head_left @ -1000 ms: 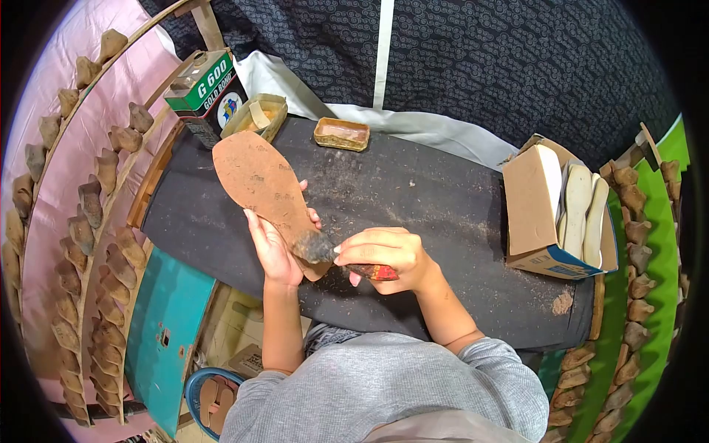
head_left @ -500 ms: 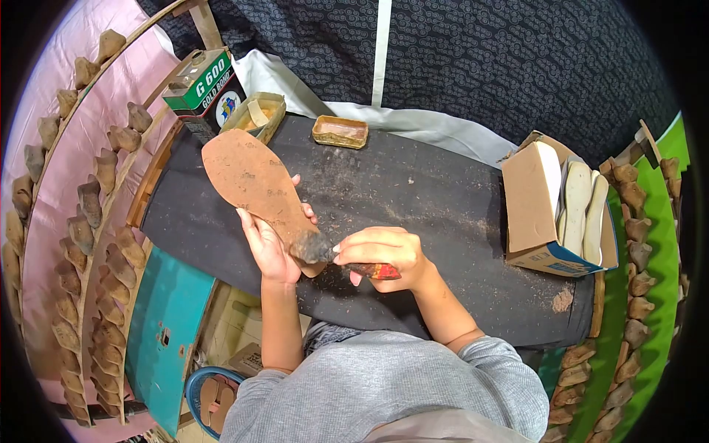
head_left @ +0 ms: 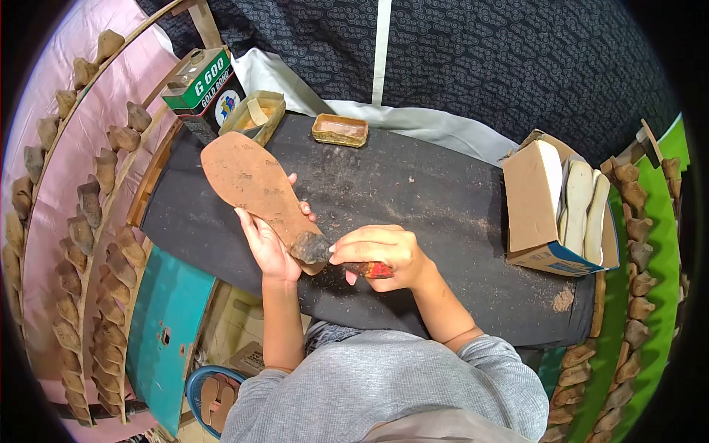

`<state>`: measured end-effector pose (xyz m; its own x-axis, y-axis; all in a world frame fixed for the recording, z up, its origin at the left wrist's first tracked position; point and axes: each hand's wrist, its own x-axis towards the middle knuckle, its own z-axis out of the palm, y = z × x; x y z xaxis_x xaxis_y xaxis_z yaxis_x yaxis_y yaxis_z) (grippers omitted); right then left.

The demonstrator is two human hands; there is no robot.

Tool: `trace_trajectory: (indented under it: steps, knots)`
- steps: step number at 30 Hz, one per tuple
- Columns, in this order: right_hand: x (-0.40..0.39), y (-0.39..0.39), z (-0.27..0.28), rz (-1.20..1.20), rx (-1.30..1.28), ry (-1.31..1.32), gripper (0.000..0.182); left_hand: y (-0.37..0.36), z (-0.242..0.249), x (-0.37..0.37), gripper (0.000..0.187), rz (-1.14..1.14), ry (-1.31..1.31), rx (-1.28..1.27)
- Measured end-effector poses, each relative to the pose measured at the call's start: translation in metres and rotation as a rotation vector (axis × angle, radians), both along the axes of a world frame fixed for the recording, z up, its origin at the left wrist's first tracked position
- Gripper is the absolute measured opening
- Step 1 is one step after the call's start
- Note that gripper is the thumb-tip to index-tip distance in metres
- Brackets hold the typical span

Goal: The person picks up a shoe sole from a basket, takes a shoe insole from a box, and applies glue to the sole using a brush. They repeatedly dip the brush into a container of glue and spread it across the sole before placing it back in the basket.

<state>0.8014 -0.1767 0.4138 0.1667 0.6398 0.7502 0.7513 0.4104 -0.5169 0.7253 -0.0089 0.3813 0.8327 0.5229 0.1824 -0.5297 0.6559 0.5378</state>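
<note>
My left hand (head_left: 267, 247) is closed round the edges of a brown, sole-shaped shoe insole (head_left: 247, 181), with fingers showing along its far edge. Faint dark print repeats over the insole, which tilts up to the left above the table. In my right hand (head_left: 388, 252), a brush with a red and yellow patterned handle (head_left: 375, 270) is gripped near its neck. Its dark grey, rough, rounded head (head_left: 310, 248) touches or lies just over the narrow end of the insole, hiding part of it.
Brown shavings litter the black-covered table (head_left: 428, 192). A tin (head_left: 203, 92), a tray with a pale scraper (head_left: 255, 118) and a small dish (head_left: 340, 131) stand at the back. A carton (head_left: 533, 207) holds white shoe forms on the right. Racks of wooden lasts (head_left: 92, 203) flank both sides.
The brush in my right hand has shifted slightly left and its head looks less blurred. My left hand and the insole have hardly moved.
</note>
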Motion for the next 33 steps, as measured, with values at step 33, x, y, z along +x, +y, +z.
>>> trace_trajectory:
  steps: [33]
  knots:
    - [-0.015,0.020,-0.002,-0.178,0.145,0.121,0.026,0.002,0.003,0.003,0.064,0.106,0.011,0.097]
